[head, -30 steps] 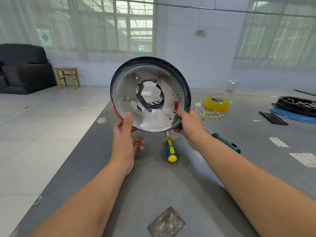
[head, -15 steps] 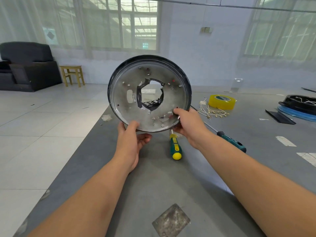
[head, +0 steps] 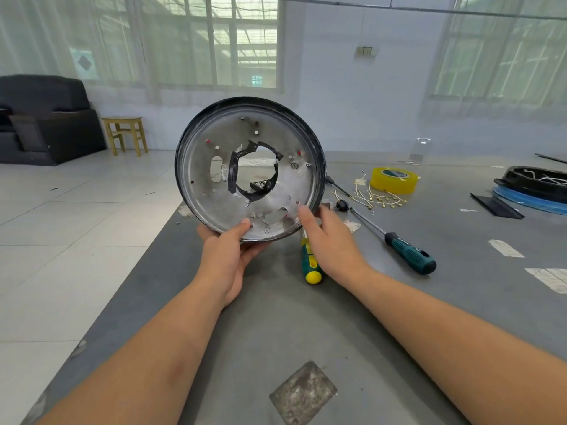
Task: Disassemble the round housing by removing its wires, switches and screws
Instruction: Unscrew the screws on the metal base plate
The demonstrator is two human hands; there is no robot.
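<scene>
The round housing [head: 199, 185] is a silver metal dish with a black rim and a jagged, black-taped hole in its middle. It stands on edge above the grey table, its inner face towards me. My left hand [head: 225, 256] grips its bottom rim, thumb on the inner face and fingers behind. At the lower right rim my right hand [head: 329, 240] has straight fingers, thumb tip on the inner face. A few screws [head: 294, 165] and small holes dot the face. No wires show inside.
On the grey table [head: 399, 317] lie a yellow-and-green screwdriver [head: 310, 265] under the housing, a long dark-green screwdriver [head: 408, 251], loose wires with brass terminals [head: 377, 199], a yellow tape roll [head: 394, 179] and a black-and-blue housing [head: 534, 188] far right. The table edge runs along my left.
The housing has turned clockwise in my hands, its oval slot now at the left of the hole. My left hand shifted right along the bottom rim; my right hand's fingers have loosened.
</scene>
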